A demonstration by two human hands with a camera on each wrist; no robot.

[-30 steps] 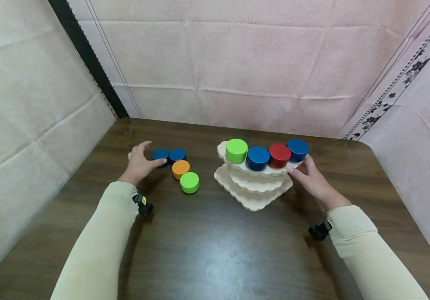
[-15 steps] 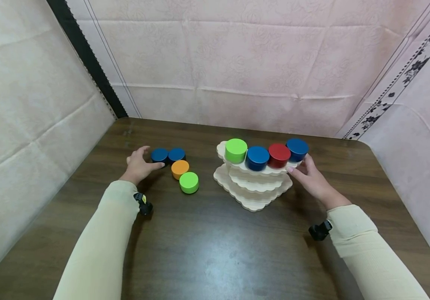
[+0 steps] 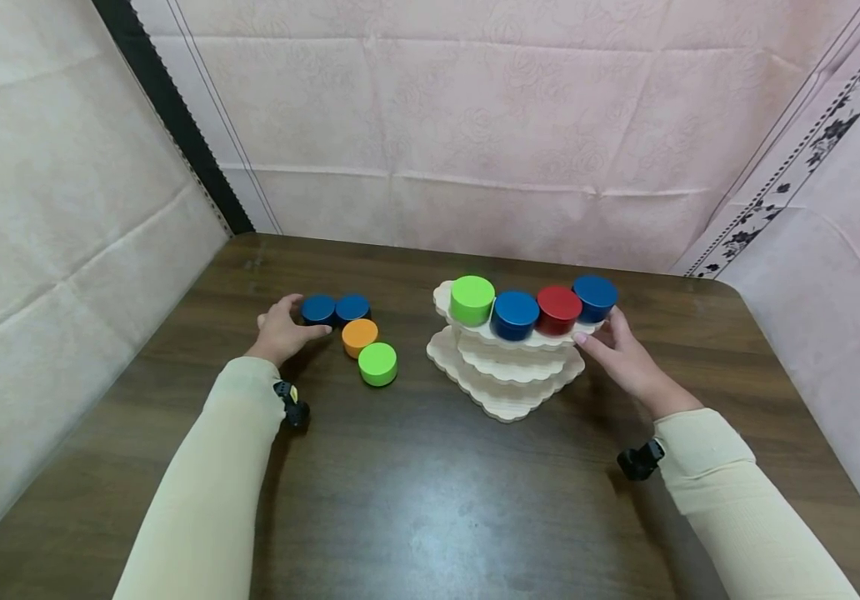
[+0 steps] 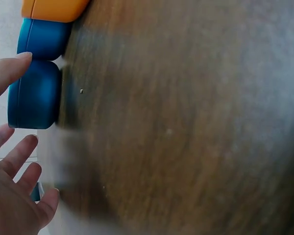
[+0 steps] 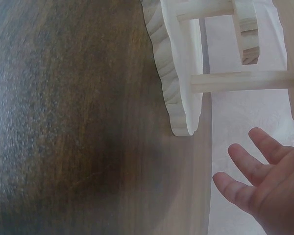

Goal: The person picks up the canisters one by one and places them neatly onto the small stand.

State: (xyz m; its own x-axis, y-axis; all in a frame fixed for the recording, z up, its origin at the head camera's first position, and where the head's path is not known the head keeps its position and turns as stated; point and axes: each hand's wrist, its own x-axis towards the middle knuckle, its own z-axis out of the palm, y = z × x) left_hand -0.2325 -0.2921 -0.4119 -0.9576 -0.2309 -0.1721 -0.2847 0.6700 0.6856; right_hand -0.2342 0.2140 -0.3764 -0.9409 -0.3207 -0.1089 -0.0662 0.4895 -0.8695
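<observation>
Pale wood forms the tiered stand, set toward the far edge of the worktop, right of its middle. Its top tier bears a green cylinder, a blue cylinder, a red cylinder and a second blue one. The right hand pinches this tier's right corner. Toward the worktop's far left corner, the left hand, fingers loosely spread and released, flanks the outer blue piece; contact is unclear. Inner blue, orange and green pieces trail toward the near edge.
</observation>
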